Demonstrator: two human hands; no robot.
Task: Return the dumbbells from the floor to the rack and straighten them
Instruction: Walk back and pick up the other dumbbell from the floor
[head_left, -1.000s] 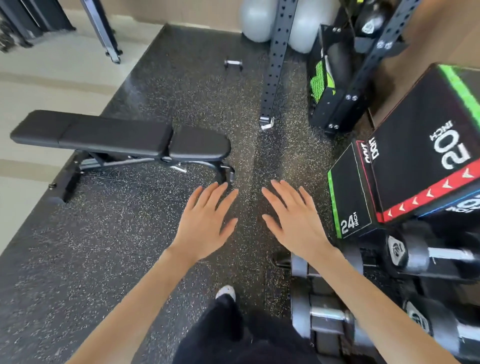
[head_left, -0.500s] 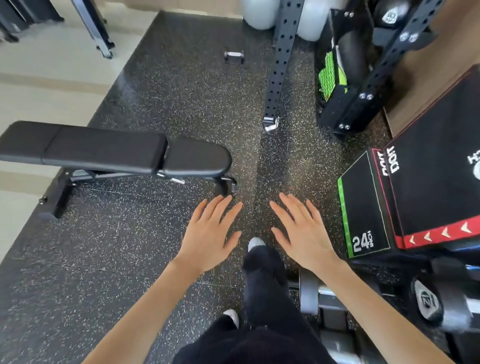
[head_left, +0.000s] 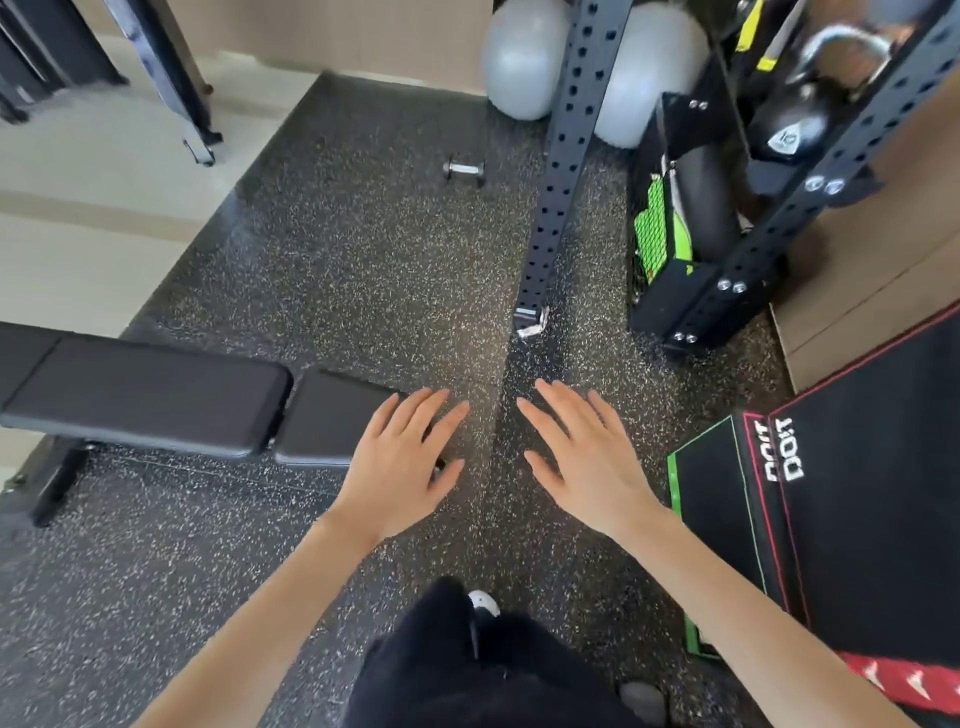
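A small dumbbell (head_left: 464, 170) with a chrome handle and dark heads lies on the speckled rubber floor far ahead, left of a black perforated upright. My left hand (head_left: 402, 465) and my right hand (head_left: 584, 457) hover side by side in front of me, fingers straight and spread, holding nothing. Both are well short of the dumbbell. The dumbbell rack is out of view.
A black flat bench (head_left: 150, 397) stands at the left, its end under my left hand. The perforated upright (head_left: 563, 156) slants down the middle. Black plyo boxes (head_left: 852, 519) fill the right; a kettlebell shelf (head_left: 789, 130) and grey exercise balls (head_left: 524, 57) sit behind.
I have walked forward: the rack with dumbbells at lower right has left the view, and the floor dumbbell, upright and bench appear closer. Both hands stay spread and empty.
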